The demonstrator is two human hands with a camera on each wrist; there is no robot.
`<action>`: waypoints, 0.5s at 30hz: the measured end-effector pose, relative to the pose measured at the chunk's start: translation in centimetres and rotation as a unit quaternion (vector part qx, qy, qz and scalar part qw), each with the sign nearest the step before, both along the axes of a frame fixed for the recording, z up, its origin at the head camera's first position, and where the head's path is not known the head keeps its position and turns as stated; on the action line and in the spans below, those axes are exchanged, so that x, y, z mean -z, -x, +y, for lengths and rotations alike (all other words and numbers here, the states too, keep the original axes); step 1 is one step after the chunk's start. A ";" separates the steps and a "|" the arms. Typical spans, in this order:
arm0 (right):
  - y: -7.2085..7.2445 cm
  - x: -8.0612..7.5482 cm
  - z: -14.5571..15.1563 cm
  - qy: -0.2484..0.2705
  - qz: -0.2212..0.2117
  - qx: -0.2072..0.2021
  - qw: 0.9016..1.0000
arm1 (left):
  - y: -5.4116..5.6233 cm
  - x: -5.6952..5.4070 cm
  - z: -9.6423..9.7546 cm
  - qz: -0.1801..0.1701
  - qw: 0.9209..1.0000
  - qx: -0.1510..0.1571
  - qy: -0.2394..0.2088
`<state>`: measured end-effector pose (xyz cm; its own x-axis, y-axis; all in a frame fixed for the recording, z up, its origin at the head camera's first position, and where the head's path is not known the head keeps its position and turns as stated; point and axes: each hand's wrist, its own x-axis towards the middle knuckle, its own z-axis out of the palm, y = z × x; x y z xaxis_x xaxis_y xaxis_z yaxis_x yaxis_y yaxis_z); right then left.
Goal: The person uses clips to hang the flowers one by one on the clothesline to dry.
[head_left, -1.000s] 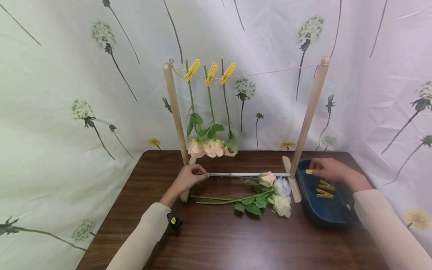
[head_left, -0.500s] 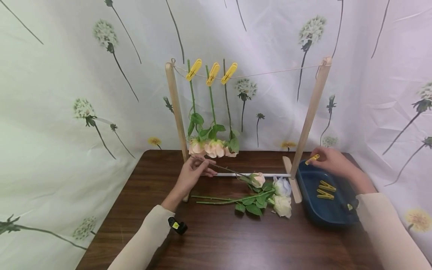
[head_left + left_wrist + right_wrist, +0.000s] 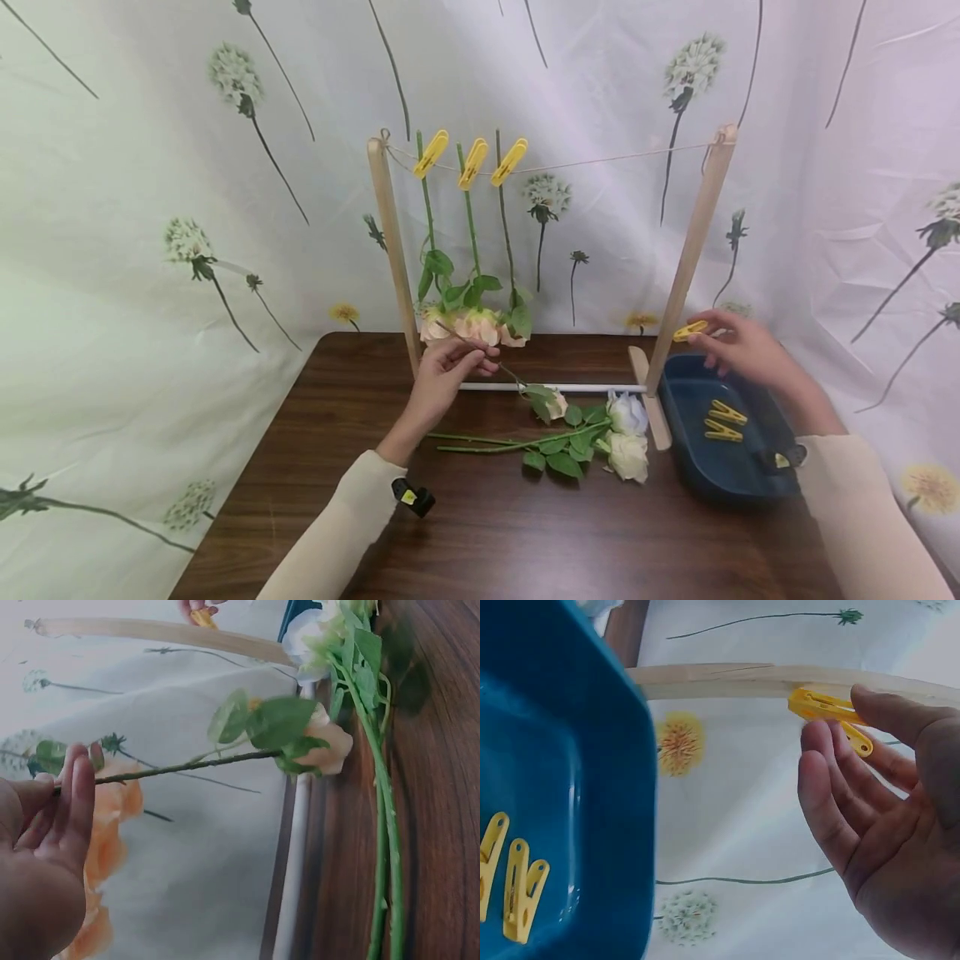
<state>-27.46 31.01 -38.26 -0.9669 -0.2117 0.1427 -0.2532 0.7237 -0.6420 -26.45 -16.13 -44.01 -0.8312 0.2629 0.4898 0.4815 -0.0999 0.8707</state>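
Note:
My left hand [image 3: 442, 379] pinches the brown-green stem of a pale peach rose [image 3: 326, 750] between thumb and fingers. Its bloom points down to the right, near the white crossbar [image 3: 570, 388]. Over the back of a blue tub [image 3: 682, 467], my right hand [image 3: 750, 350] holds a yellow clothespin [image 3: 817, 705] at its fingertips, beside the frame's right post [image 3: 690, 258]. Three peach roses [image 3: 480, 327] hang heads down from the string [image 3: 607, 159], each stem clipped by a yellow clothespin [image 3: 472, 165].
On the dark wooden table [image 3: 510, 533] lie a bluish-white rose [image 3: 627, 414] and a cream rose [image 3: 627, 458], stems to the left. Two yellow clothespins [image 3: 723, 431] remain in the tub. The left post [image 3: 393, 258] stands behind my left hand; a flower-print cloth [image 3: 315, 100] hangs behind.
My left hand has lifted the peach rose's stem off the crossbar area, drawing the bloom leftward from the other two. My right hand has raised a clothespin up out of the tub.

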 end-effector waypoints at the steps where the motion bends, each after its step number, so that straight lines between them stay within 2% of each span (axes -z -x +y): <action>1: -0.1 -0.1 -0.1 -0.004 0.009 0.004 1.000 | 0.0 -0.1 0.2 0.012 1.000 -0.010 0.013; 5: -0.4 -0.4 -0.2 -0.008 0.039 0.019 0.999 | 0.0 -0.7 1.0 0.037 0.997 -0.044 0.057; 7: -0.7 -0.7 -0.3 -0.002 0.051 0.032 0.998 | 0.0 -0.9 1.3 0.037 0.996 -0.046 0.061; 11: -1.6 -1.5 -0.6 0.052 0.064 0.071 0.994 | 0.0 -1.5 2.1 0.028 0.998 -0.033 0.039; 15: -2.7 -2.3 -1.2 0.110 0.066 0.091 0.988 | -0.1 -2.2 2.8 0.021 1.000 -0.019 0.003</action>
<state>-24.75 29.84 -35.93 -0.9562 0.0140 0.2923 -0.2230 0.6120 -0.7588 -26.36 -13.34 -41.85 -0.8195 0.2347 0.5228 0.5206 -0.0766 0.8504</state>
